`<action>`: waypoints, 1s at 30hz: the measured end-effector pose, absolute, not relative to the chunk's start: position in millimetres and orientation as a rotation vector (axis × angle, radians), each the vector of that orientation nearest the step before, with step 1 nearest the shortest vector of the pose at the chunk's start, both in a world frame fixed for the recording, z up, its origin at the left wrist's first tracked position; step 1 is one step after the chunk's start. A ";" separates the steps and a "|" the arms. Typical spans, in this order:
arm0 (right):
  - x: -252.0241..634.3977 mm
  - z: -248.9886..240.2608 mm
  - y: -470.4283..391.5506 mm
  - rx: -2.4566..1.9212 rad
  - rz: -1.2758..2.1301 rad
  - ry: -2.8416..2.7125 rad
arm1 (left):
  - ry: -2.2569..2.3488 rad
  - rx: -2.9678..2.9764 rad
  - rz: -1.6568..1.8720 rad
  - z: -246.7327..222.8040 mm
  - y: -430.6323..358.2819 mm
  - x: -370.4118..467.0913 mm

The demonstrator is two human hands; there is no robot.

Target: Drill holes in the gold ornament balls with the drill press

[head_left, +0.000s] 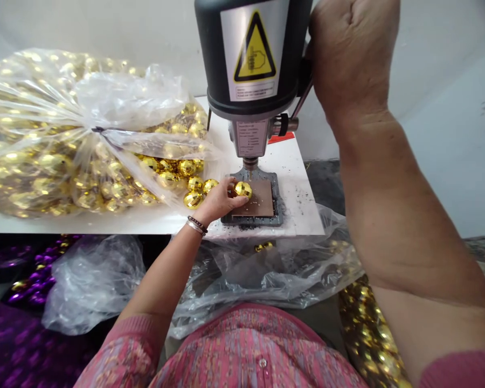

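Note:
My left hand (221, 200) pinches a shiny gold faceted ball (243, 189) between thumb and fingers. The ball is over the brown pad (262, 198) on the grey base plate (278, 215) of a drill press (248, 64). Just above the ball is the thin drill bit (250, 174); whether they touch I cannot tell. My right hand (353, 48) is raised beside the black machine head, closed at its lever, with most of the fingers hidden. Several loose gold balls (193, 200) lie left of my left hand.
A large clear bag (44, 140) of gold balls covers the table's left side. Dark shavings surround the base on the white table (301, 207). Below the front edge hang clear plastic sheets (242, 275); purple balls (44, 280) are at lower left, more gold ones (367, 323) at lower right.

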State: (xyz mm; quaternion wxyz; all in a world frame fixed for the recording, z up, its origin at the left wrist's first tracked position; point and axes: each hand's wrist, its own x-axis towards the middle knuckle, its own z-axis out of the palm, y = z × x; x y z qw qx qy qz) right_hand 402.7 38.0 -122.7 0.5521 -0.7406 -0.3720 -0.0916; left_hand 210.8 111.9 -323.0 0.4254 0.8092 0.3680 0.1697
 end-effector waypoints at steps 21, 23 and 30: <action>394.8 -142.1 16.4 -1.666 -0.388 -1.041 | 0.815 1.957 0.387 -329.1 108.0 238.0; 389.9 -159.8 1.3 -1.550 -0.486 -1.145 | 0.808 1.954 0.383 -327.3 106.3 237.9; 378.0 -223.5 -33.1 -1.484 -0.698 -1.230 | 0.792 1.964 0.415 -328.4 105.1 237.6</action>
